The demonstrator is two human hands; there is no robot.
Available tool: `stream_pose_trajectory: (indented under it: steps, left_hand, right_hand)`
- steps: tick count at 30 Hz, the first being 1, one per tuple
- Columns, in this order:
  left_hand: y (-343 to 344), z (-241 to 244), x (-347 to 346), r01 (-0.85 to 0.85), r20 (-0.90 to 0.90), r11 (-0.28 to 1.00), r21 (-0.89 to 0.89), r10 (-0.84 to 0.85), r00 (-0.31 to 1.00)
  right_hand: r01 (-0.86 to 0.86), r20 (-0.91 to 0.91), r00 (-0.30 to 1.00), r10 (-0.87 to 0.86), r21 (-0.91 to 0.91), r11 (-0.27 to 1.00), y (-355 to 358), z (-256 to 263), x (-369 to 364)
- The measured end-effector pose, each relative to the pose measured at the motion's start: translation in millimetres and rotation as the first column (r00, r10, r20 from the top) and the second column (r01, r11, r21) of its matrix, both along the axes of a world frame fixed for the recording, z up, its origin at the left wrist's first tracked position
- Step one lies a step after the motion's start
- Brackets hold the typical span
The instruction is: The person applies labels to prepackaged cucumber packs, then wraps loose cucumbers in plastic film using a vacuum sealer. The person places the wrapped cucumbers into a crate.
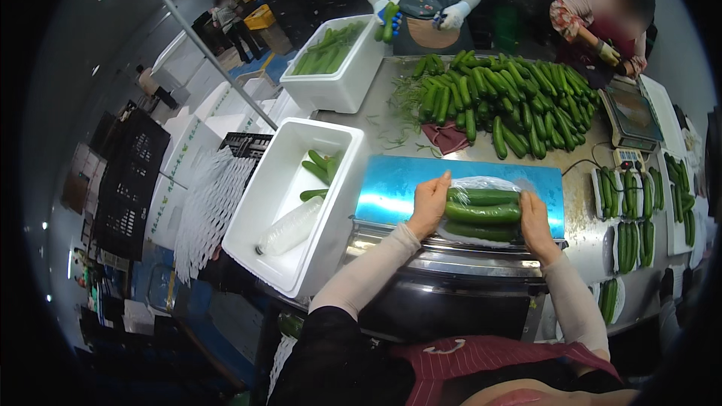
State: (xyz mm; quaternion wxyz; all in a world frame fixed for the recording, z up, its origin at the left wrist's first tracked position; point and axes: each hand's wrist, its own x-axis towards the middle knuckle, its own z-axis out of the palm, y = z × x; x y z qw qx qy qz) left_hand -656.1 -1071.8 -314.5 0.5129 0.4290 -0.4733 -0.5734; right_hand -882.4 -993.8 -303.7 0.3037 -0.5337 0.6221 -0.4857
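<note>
Between my two hands is a white tray of cucumbers (484, 213) with clear film drawn over it. My left hand (431, 206) grips its left end, thumb along the upper corner. At the opposite end, my right hand (537, 228) holds the film and the tray's edge. The pack is held over the front of a wrapping machine with a shiny blue plate (389, 180). A metal bar (440, 259) runs along the machine's near side. Whether the film is closed underneath is hidden.
A foam box (282, 208) with several cucumbers and a plastic bottle stands left. Behind it is a fuller foam box (338, 93). Loose cucumbers (507, 96) are heaped across the table, near a scale (632, 113). Trayed cucumbers (626, 242) lie right. Two people work opposite.
</note>
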Motion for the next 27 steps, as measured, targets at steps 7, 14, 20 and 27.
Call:
stream_pose_trajectory:
  steps: [7, 14, 20, 27]
  left_hand:
    - [82, 53, -24, -0.028, 0.074, 0.997, -0.078, 0.034, 0.997]
    - [203, 44, 24, -0.168, 0.513, 0.986, -0.001, 0.145, 0.846]
    - [233, 7, 50, -0.277, -0.046, 0.734, 0.620, 0.387, 0.921]
    - [222, 22, 79, 0.352, -0.189, 0.711, 0.609, -0.301, 0.935]
  right_hand:
    - [0.207, 0.152, 0.965, -0.214, 0.060, 0.976, 112, 41, 3]
    - [-0.021, 0.702, 0.539, -0.466, 0.564, 0.825, 193, 22, 44]
    - [-0.143, 0.726, 0.619, -0.298, 0.477, 0.867, 184, -12, 57]
    - [-0.221, 0.565, 0.821, -0.082, 0.447, 0.867, 198, 7, 58]
